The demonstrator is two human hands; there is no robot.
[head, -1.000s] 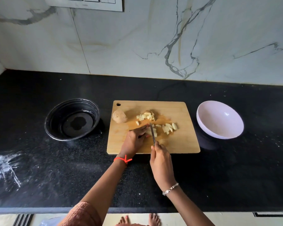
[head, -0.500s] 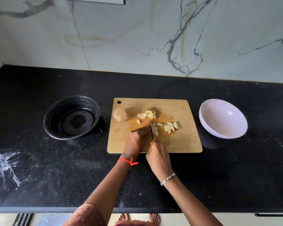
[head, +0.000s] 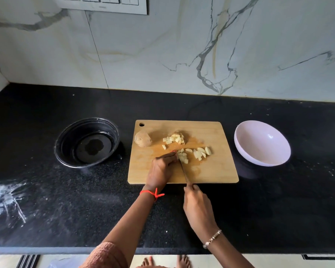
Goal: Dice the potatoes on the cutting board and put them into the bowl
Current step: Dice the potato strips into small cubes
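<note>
A wooden cutting board (head: pixel 211 171) lies on the black counter. On it sit an uncut potato piece with skin (head: pixel 143 139) at the far left, a heap of diced potato (head: pixel 174 139) and more cut pieces (head: pixel 201 152) to the right. My left hand (head: pixel 161 168) holds down potato pieces (head: pixel 182 157) with curled fingers. My right hand (head: pixel 197 206) grips the handle of a knife (head: pixel 183 169), whose blade lies against those pieces. An empty pale pink bowl (head: pixel 262 143) stands right of the board.
A black round bowl (head: pixel 86 142) stands left of the board. White powdery smears (head: pixel 6 200) mark the counter's front left. A marble wall with a switch panel (head: pixel 104 3) rises behind. The counter's front edge (head: pixel 46 250) runs below my arms.
My right hand has drawn back toward me along the knife's line, off the board's front edge. The left hand stays on the pieces. The camera view shifted slightly.
</note>
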